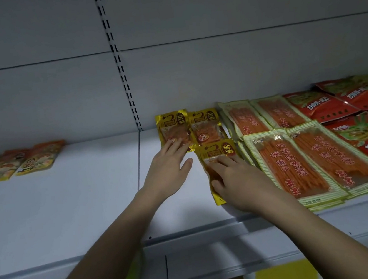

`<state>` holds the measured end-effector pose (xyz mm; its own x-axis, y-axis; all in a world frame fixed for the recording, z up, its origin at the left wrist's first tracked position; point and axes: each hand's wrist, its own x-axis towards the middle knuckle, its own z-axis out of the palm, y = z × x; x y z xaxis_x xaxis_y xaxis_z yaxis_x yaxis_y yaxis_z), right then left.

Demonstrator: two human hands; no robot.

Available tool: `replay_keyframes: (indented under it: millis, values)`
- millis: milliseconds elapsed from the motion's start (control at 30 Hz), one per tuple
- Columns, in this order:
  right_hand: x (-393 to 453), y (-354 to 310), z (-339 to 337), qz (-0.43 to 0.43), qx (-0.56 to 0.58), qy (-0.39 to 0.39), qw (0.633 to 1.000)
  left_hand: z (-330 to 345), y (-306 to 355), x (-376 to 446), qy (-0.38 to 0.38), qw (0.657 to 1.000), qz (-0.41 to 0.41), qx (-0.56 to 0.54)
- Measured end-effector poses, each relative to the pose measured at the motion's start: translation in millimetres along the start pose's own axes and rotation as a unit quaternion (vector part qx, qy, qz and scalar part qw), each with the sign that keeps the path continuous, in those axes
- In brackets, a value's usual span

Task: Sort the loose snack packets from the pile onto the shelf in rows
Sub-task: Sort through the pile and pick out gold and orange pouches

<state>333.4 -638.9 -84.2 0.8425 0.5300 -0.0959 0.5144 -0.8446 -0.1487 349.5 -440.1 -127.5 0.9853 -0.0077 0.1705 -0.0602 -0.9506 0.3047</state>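
**Small gold packets being squared into rows on the white shelf**

Nearest of the small gold foil snack packets (217,158) lying flat on the white metal shelf (68,204), front row, just left of the long green-striped packets of orange sticks (301,162). Pressed down under the right hand (238,176), fingers (223,161) spread and fairly straight across its clear window, thumb at its left edge; nothing pinched or lifted. Two more gold packets behind it at the back wall, side by side: rear left gold packet (172,126) touched at its lower edge by the left hand (168,168), fingers extended and flat, thumb splayed toward the right; rear right gold packet (205,124) untouched, slightly overlapping its neighbour.

Further right, red foil packets (330,105) laid in rows, partly overlapping. Far left on the same shelf, well apart, a few orange-and-yellow packets (26,160) lying in a loose fan. Slotted upright (119,65) running up the grey back panel. Pile itself not in view.

Step in hand, by the look of it: placing and aligning, not fetching. Front packet sitting slightly askew, its lower corner angled toward the shelf lip. Next move likely calling for a small slide and twist to bring it square under the rear right packet, then a release of both hands and a fresh packet to fill the bare spot in front of the rear left one.
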Motion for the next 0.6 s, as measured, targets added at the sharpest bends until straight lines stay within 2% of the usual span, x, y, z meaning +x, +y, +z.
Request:
replay_keyframes:
  millis: [133,233,300,433,600]
  values:
    - [0,-3,-3,0.006,0.001,0.001,1.000,1,0,-1,0.005,1.000,-0.001,-0.014]
    - [2,-8,-12,-0.008,0.012,0.063,0.998,-6,1,-6,0.083,0.992,-0.010,-0.097]
    - [6,-14,-20,-0.040,0.028,0.101,0.994,-16,-1,-11,0.127,0.981,-0.056,-0.134]
    - [29,-41,-35,-0.116,0.078,0.112,0.984,-47,-19,-43,0.120,0.971,-0.175,-0.113]
    - [56,-121,-29,-0.230,0.106,0.060,0.965,-106,-57,-131,0.142,0.939,-0.300,-0.088]
